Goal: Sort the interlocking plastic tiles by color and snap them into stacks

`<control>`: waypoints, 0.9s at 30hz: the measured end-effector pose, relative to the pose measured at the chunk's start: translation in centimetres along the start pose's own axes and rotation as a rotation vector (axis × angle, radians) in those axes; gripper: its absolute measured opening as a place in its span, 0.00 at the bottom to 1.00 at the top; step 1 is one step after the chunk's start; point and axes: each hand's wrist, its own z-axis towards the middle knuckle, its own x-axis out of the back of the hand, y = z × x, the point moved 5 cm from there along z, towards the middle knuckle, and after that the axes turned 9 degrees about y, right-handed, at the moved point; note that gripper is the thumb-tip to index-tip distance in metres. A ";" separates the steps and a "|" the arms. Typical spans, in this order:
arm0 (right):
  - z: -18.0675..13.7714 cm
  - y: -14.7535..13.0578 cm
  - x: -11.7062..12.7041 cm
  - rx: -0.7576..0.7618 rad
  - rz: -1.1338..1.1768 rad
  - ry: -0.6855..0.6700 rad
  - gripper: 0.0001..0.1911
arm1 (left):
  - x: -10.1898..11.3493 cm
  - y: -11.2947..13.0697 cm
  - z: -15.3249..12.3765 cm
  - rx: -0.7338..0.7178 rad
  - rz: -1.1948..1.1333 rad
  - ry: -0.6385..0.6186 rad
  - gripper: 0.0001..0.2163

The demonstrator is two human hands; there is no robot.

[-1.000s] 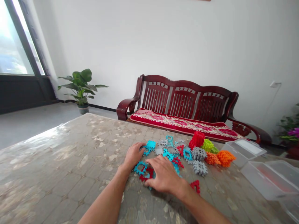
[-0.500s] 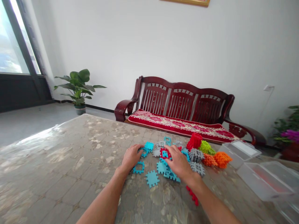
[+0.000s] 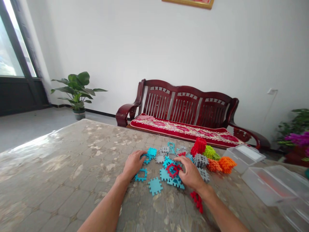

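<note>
1. Right of centre on the table (image 3: 60, 167), loose blue tiles (image 3: 154, 186) are scattered between both hands. Built cubes (image 3: 200, 160) in red, green, grey and orange crowd just behind them.
2. Clear boxes (image 3: 263, 185) lie at the right edge. A bench (image 3: 183, 109) stands beyond the table, and a plant (image 3: 77, 88) at mid left.
3. One box is cut off at the lower right corner. The right forearm partly covers a red piece (image 3: 197, 200).
4. The left hand (image 3: 132, 164) lies palm down with its fingertips on a blue tile. I cannot tell whether it grips it.
5. The right hand (image 3: 191, 174) pinches a red tile (image 3: 173, 169) between thumb and fingers, over the blue tiles at centre.
</note>
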 end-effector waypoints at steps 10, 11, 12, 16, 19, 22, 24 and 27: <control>-0.8 -3.0 -1.2 -0.138 -0.362 -0.115 0.33 | -0.1 -0.2 0.0 0.000 0.003 -0.004 0.16; -0.8 -3.1 -1.3 -0.136 -0.378 -0.118 0.33 | -0.1 -0.2 0.0 -0.002 0.002 -0.002 0.16; -0.9 -3.2 -1.3 -0.132 -0.390 -0.121 0.33 | -0.1 -0.2 0.0 -0.005 -0.001 0.000 0.16; -0.9 -3.3 -0.9 -0.102 -0.375 -0.111 0.33 | -0.2 -0.3 0.1 -0.011 -0.014 -0.003 0.16; 0.0 -2.4 0.7 -0.088 -0.292 -0.048 0.34 | -0.1 -0.4 0.2 -0.006 -0.006 -0.002 0.16; 2.1 0.5 4.0 -0.120 -0.202 0.094 0.33 | -0.2 -0.3 0.2 -0.005 0.004 -0.018 0.16; 4.0 3.3 6.5 -0.153 -0.144 0.175 0.32 | -0.2 -0.3 0.2 -0.006 0.002 -0.027 0.16; 6.7 7.9 9.6 -0.241 -0.090 0.205 0.34 | -0.3 -0.4 0.2 -0.010 -0.008 -0.024 0.16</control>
